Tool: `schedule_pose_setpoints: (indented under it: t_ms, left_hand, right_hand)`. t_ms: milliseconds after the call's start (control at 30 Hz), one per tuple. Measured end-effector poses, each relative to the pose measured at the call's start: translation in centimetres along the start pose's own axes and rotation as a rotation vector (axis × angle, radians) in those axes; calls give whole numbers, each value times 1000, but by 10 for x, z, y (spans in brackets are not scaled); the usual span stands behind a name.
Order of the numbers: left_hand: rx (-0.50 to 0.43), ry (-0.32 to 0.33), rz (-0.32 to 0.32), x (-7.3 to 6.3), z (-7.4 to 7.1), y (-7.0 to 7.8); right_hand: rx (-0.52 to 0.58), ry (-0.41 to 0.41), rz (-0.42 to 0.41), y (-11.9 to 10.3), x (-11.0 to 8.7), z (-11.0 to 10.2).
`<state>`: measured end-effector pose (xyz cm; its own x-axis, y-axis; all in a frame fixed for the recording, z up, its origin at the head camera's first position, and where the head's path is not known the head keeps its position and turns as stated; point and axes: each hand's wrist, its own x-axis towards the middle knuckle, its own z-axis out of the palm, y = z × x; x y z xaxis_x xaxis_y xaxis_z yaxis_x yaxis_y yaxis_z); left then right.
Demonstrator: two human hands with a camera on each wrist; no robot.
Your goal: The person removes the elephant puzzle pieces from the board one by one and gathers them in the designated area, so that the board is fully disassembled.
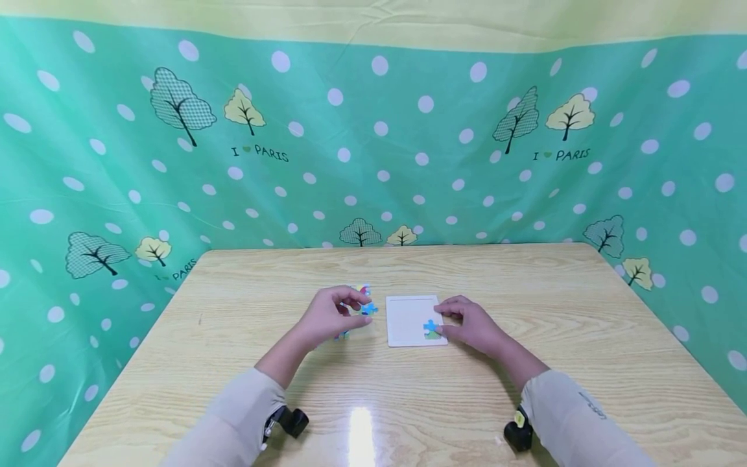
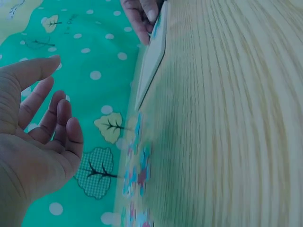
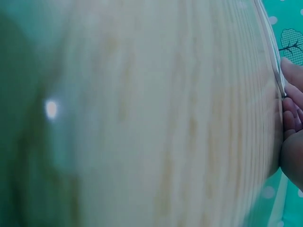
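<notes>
A square white puzzle board [image 1: 404, 321] lies on the table, with a blue and green jigsaw piece [image 1: 430, 327] in its near right corner. My right hand [image 1: 471, 326] holds the board's right edge, its thumb beside that piece. To the left of the board, my left hand [image 1: 334, 316] hovers over several colourful loose jigsaw pieces [image 1: 369, 309] and partly hides them. Its fingers are loosely bent, and the left wrist view shows nothing in the palm [image 2: 40, 163]. Those loose pieces [image 2: 142, 175] lie below and apart from it. In the right wrist view, the right fingers [image 3: 291, 113] are partly cut off.
The light wood table [image 1: 525, 279] extends around the board. A green dotted curtain [image 1: 373, 143] with printed trees hangs behind and at both sides. Black wrist cameras [image 1: 292, 421] sit at both sleeves. Light glares off the near part of the table.
</notes>
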<state>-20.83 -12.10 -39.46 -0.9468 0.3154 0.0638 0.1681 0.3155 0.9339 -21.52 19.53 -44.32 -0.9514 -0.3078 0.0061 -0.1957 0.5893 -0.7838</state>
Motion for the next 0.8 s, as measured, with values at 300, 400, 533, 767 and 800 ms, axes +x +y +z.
schedule_pose_setpoints:
  t_ms: [300,400,533,767,800]
  left_hand:
    - [-27,-50,53,9,18,7]
    - [-18,-67,54,12,24,8]
    - [7,-99,68,17,32,8]
    - [60,-167,72,28,49,6]
    - [60,-176,69,30,52,6]
  right_hand:
    - [11,12,-9,2,0,-2]
    - [46,-5,-16,4,0,-4]
    - [84,-52,-35,6,2,-8]
    - [94,-133,-4,8,9,-15]
    - [101,-144,3,9,10,-16]
